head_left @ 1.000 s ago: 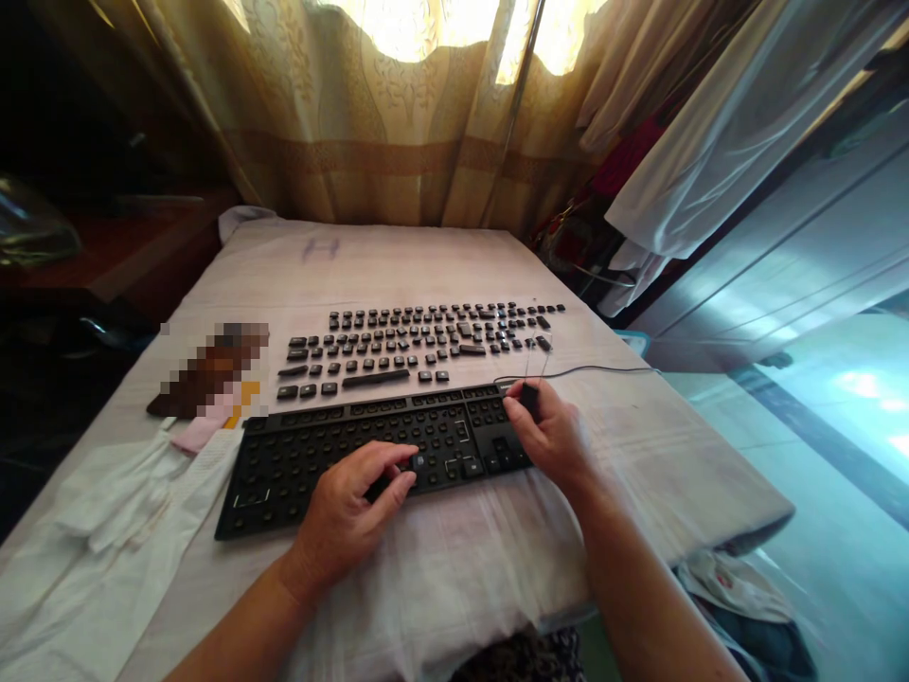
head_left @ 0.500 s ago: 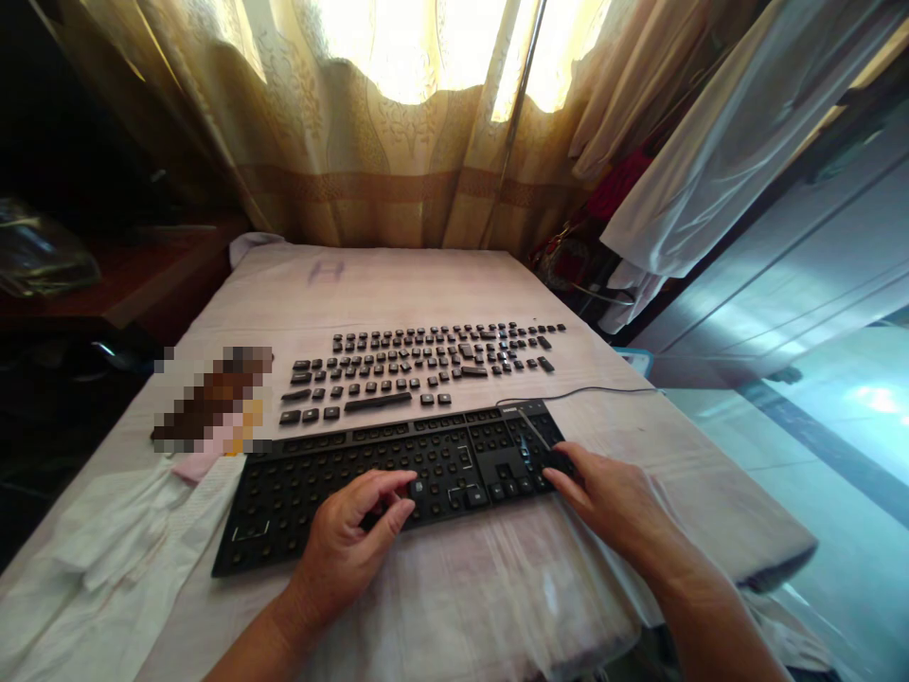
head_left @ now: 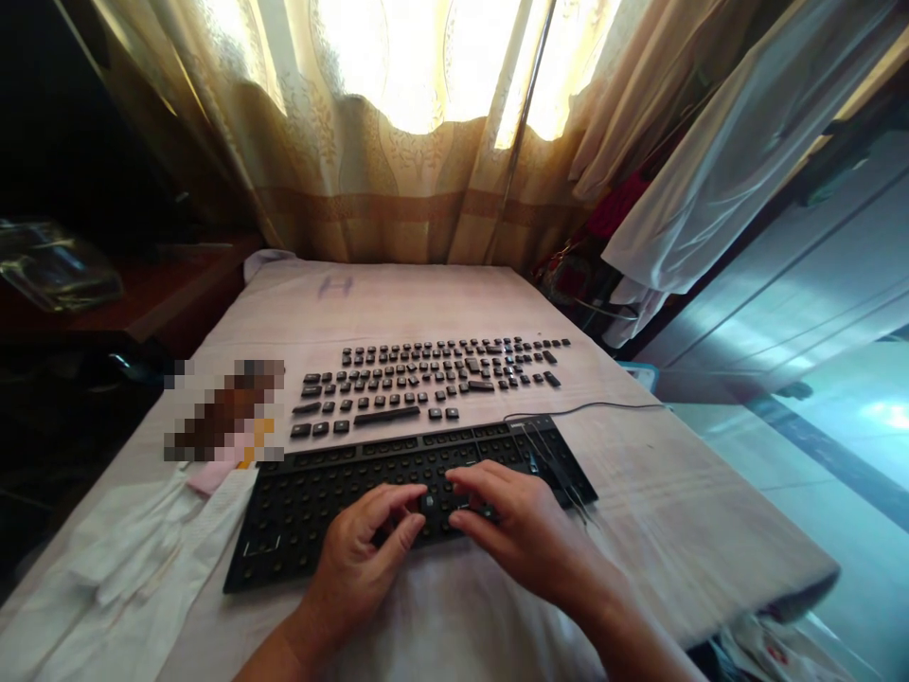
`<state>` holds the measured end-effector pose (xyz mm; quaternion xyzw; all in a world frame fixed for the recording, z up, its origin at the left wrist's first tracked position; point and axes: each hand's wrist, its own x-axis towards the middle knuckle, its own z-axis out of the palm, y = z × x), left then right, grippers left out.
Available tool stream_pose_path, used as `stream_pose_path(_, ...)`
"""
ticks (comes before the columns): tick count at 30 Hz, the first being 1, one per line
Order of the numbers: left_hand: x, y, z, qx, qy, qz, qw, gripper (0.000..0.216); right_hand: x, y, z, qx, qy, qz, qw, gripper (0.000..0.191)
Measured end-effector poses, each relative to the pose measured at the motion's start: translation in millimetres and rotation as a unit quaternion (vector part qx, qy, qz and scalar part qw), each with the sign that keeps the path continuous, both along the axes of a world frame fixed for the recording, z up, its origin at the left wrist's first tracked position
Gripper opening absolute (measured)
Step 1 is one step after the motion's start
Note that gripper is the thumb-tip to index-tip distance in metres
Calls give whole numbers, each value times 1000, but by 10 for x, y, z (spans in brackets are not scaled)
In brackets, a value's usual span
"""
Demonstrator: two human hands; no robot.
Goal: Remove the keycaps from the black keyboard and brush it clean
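Note:
A black keyboard base (head_left: pixel 319 488) with nearly all its keycaps off lies across the cloth-covered table (head_left: pixel 682 493). My left hand (head_left: pixel 359 554) is curled at its front edge, thumb in front and index finger on top. Between my hands sits one fitted keycap (head_left: pixel 428 500). My right hand (head_left: pixel 522 535) lies over the lower rows just right of it, fingers stretched out and touching the board. Behind the board, several loose keycaps (head_left: pixel 426 379) are laid out in rows. A thin wire tool (head_left: pixel 561 464) rests on the board's right end.
The keyboard cable (head_left: pixel 589 409) runs off to the right. White folded cloth (head_left: pixel 120 554) and a pink item (head_left: pixel 211 475) lie at the left, beside a blurred patch (head_left: pixel 223 417). Curtains (head_left: pixel 398 170) hang behind the table. The table's right edge (head_left: pixel 802 592) drops to the floor.
My right hand has moved left from the keyboard's right end to its middle, next to my left hand. The left hand has stayed put. The view has tilted up a little.

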<state>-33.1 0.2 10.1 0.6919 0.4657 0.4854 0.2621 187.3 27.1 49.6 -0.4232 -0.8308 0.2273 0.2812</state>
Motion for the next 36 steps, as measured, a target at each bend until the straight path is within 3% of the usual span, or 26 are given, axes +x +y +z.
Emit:
stream_pose_path(9, -14, -8, 22, -37, -8, -1, 999, 20, -169, 52, -116, 4, 81, 40, 996, 13)
stream_pose_path(21, -10, -5, -2, -57, -23, 16, 998, 30, -121, 184, -66, 42, 25, 32, 998, 12)
stream_pose_path(31, -15, 3, -18, 17, -1, 23, 1000, 28, 331, 924, -163, 69, -65, -83, 992, 15)
stream_pose_path(36, -11, 30, -40, 55, 12, 24, 998, 27, 412, 1263, -240, 47, -88, -128, 987, 13)
